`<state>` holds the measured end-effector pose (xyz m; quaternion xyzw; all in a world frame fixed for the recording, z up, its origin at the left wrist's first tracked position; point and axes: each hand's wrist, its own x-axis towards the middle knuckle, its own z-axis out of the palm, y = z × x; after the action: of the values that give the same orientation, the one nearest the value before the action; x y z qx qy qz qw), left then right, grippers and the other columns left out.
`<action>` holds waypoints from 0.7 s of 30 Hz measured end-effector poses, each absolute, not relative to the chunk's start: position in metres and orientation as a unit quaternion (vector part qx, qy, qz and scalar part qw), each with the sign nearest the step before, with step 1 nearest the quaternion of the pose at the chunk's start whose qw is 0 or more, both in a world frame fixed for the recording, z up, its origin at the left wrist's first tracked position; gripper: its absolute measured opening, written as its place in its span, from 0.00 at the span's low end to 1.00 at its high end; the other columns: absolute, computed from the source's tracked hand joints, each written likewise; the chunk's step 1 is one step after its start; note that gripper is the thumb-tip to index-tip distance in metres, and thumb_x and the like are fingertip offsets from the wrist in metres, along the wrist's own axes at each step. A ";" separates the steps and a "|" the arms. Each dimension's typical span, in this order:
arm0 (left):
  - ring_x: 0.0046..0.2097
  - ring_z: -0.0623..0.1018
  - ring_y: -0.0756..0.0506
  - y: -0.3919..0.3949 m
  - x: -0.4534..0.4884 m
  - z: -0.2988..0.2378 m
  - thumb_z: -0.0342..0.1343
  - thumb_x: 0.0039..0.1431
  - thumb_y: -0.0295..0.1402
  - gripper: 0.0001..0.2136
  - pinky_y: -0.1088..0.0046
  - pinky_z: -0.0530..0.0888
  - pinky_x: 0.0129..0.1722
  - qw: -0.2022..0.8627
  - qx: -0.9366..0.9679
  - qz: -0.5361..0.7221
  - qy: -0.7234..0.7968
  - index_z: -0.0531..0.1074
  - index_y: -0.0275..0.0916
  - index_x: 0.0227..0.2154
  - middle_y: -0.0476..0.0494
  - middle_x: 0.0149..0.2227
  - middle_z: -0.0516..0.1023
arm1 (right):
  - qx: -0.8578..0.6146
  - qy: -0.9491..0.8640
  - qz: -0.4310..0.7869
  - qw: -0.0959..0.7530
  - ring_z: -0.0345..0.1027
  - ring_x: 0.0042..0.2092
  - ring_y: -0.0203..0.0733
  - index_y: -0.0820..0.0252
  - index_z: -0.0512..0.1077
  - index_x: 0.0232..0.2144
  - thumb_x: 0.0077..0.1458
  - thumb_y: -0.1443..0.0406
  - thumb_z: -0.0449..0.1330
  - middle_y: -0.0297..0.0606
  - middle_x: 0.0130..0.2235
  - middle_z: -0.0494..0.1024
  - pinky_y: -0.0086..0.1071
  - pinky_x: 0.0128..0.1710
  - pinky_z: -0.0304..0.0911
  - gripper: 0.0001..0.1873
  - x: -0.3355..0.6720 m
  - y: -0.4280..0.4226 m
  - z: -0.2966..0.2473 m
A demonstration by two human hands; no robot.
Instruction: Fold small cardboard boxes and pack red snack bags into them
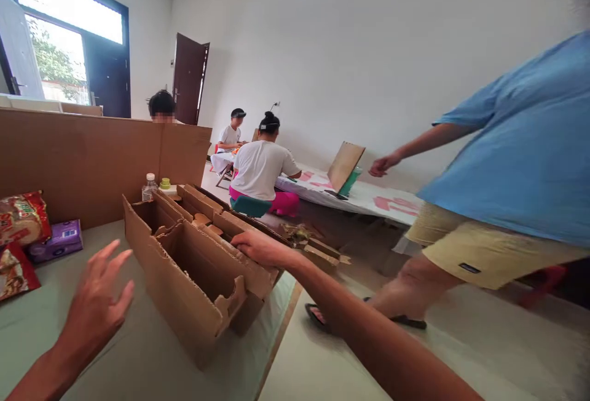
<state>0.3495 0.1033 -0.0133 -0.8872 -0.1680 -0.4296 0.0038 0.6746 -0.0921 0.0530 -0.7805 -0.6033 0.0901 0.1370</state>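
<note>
- L hand [96, 302]: nearest, raised over the pale green table cover [138, 358]. Palm fwd, 5 fingers spread wide, holding nothing. Near the box's L side, not touching.
- Tall brown corrugated cardboard box w/ notched divider panels [193, 278]: stands open-topped on the cover, close to the table's R edge, btwn the 2 hands.
- R hand [262, 247]: arm reaches in from lower R. Palm down on the box's far top rim, fingers stretched flat along the card, no pinch. Can't tell if the tips hook over the edge.
- Step, as I judge it: box steadied by the R hand alone, L hand poised beside it.
- Next move, my guess: needs L-hand contact on the near wall. Card is thin and the dividers look loose, so light, even pressure from both sides. Watch the table edge.
- Just behind the box: more folded brown cardboard pieces [313, 244], a clear plastic bottle [149, 187] and a small green-capped jar [165, 184].
- Far L on the cover: red printed snack bags [21, 219], a purple soft pack [58, 240] and a brown cardboard wall panel [83, 161] behind them.
- R side: a person in blue tee & khaki shorts [520, 161], mid-stride, close to the R arm. Their hand [382, 165] is not the wearer's.
- Far: seated ppl at a low table w/ white-and-pink sheet [369, 195], 1 in a white tee [260, 167], and a dark brown door [188, 78].
</note>
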 end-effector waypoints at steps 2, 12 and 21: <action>0.62 0.70 0.34 0.076 0.399 0.026 0.49 0.65 0.30 0.16 0.48 0.72 0.58 -0.022 -0.906 -0.417 -0.075 0.69 0.40 0.54 0.34 0.60 0.72 | -0.748 -0.633 0.135 0.147 0.74 0.36 0.38 0.60 0.81 0.36 0.52 0.74 0.51 0.33 0.35 0.84 0.26 0.36 0.65 0.20 0.668 -0.097 0.049; 0.43 0.79 0.41 0.040 0.522 0.060 0.51 0.46 0.19 0.15 0.59 0.73 0.50 -0.091 -0.983 -0.143 0.069 0.76 0.41 0.34 0.45 0.36 0.81 | -0.795 -0.593 0.107 0.063 0.76 0.50 0.50 0.63 0.79 0.47 0.59 0.67 0.59 0.49 0.48 0.82 0.35 0.47 0.67 0.15 0.678 -0.104 0.056; 0.43 0.77 0.43 0.046 0.507 0.055 0.50 0.49 0.17 0.15 0.61 0.69 0.52 -0.086 -0.985 -0.128 0.080 0.76 0.42 0.32 0.48 0.35 0.80 | -0.809 -0.573 0.090 -0.093 0.75 0.43 0.40 0.62 0.74 0.47 0.66 0.59 0.61 0.39 0.46 0.78 0.39 0.43 0.74 0.13 0.656 -0.059 0.016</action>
<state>0.5072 0.0465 0.0549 -0.9847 0.0802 -0.1283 -0.0860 0.6563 -0.0589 0.0164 -0.8095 -0.5728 0.0901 -0.0928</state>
